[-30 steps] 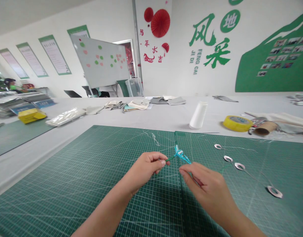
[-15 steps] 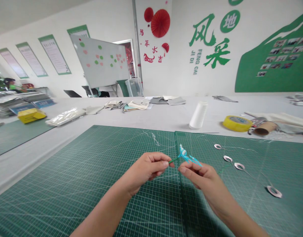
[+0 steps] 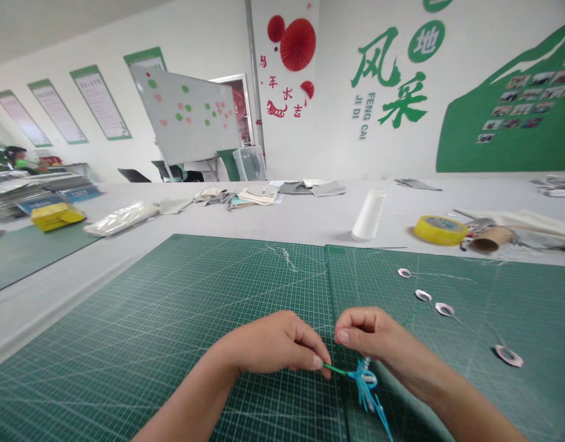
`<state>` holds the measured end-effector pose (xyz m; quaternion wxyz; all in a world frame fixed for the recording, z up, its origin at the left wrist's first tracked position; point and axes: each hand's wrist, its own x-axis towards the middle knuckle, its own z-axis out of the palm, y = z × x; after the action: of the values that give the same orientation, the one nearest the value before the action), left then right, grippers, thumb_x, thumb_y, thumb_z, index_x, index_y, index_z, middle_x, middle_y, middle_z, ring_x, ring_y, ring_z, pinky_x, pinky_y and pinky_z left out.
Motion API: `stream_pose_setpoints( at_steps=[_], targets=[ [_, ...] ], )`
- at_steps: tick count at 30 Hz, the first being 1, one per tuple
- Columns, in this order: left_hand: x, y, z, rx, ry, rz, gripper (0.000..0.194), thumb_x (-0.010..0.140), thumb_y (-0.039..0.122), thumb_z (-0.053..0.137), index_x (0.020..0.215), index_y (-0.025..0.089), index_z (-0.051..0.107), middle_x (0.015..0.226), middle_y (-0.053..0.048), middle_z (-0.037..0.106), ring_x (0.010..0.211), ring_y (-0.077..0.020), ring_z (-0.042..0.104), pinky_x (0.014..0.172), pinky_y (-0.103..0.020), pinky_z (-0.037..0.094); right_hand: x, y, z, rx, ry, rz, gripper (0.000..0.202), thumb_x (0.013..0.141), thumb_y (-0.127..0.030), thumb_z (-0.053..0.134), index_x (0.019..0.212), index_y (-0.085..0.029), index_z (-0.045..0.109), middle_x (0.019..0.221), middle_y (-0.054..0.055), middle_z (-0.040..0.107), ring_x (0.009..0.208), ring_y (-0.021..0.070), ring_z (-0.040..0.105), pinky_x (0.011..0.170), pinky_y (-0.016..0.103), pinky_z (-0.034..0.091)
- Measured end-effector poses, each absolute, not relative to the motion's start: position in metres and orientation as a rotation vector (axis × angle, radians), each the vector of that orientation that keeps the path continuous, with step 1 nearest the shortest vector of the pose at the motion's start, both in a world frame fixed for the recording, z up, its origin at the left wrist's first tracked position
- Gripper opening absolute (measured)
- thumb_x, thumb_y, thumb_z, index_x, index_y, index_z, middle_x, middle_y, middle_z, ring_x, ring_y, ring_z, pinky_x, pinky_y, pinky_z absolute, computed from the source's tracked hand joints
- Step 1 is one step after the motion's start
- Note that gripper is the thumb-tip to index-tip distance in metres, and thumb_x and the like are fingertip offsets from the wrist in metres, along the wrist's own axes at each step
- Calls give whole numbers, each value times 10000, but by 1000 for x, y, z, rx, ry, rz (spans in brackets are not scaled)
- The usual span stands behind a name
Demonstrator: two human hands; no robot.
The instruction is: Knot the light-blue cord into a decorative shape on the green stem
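Note:
Between the fingertips of my left hand (image 3: pixel 282 347) is pinched the green stem (image 3: pixel 335 369) of a small craft piece. Its blue threaded head (image 3: pixel 366 382), with clear beads or shiny bits, points right and hangs over the cutting mats. My right hand (image 3: pixel 372 334) is curled just above the blue head, thumb and index finger pressed together. Whether something thin is between those fingertips is too small to make out. Loose blue strands trail down from the head.
Green cutting mats (image 3: pixel 245 288) cover the near table. At right lie white-rimmed rings (image 3: pixel 444 309) with thin wires, yellow tape (image 3: pixel 441 229) and a cardboard tube (image 3: pixel 492 238). A white thread cone (image 3: pixel 369 215) stands behind; cloth scraps (image 3: pixel 257 194) and a yellow box (image 3: pixel 58 216) lie farther left.
My left hand has moved down, carrying the craft piece, whose blue head now tips lower and its strands hang down. My right hand has shifted slightly down and is now above the head.

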<state>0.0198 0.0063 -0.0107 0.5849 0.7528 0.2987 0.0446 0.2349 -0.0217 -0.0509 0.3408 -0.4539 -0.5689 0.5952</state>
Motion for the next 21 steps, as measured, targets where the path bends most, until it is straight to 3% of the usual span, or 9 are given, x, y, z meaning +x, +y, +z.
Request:
stream_pose_setpoints(
  at_steps=[2, 6, 9, 13, 17, 21],
  targets=[
    [20, 6, -12, 1813, 774, 115, 221, 783, 194, 546, 873, 176, 747, 523, 54, 462, 494, -90, 344, 482, -211, 269, 234, -22, -48, -1204, -1546, 1421, 301, 768, -429, 651, 642, -159, 607, 560, -44, 434, 529, 102, 325, 499, 242, 245],
    [21, 8, -17, 1905, 908, 249, 238, 784, 185, 506, 845, 182, 736, 732, 13, 661, 624, -118, 500, 592, -223, 355, 231, -25, -44, -1326, -1746, 974, 261, 828, -383, 571, 683, -175, 634, 537, -55, 372, 511, 118, 345, 495, 253, 260],
    [21, 11, -19, 1975, 1020, 338, 258, 814, 214, 471, 843, 190, 726, 752, 4, 672, 669, -141, 535, 607, -240, 357, 227, -31, -42, -1324, -1906, 549, 230, 882, -306, 525, 743, -186, 663, 554, -46, 387, 511, 128, 395, 509, 260, 292],
    [22, 13, -20, 2005, 1125, 407, 247, 822, 222, 464, 814, 180, 708, 702, 8, 637, 647, -141, 514, 585, -242, 338, 221, -37, -46, -1199, -2002, 182, 216, 917, -237, 492, 813, -184, 674, 618, -6, 514, 536, 133, 481, 540, 267, 339],
    [23, 14, -18, 1935, 1138, 521, 241, 839, 222, 456, 834, 171, 692, 800, -10, 675, 723, -158, 552, 651, -259, 375, 217, -38, -50, -1228, -2070, 44, 207, 912, -221, 502, 804, -178, 673, 618, 12, 555, 526, 139, 505, 542, 272, 353],
    [24, 15, -18, 1828, 1109, 622, 216, 846, 220, 474, 853, 163, 683, 868, -27, 700, 790, -169, 577, 720, -275, 400, 215, -39, -50, -1276, -2040, 151, 212, 907, -219, 488, 800, -183, 669, 610, 7, 548, 524, 144, 499, 541, 272, 358]
  ],
)
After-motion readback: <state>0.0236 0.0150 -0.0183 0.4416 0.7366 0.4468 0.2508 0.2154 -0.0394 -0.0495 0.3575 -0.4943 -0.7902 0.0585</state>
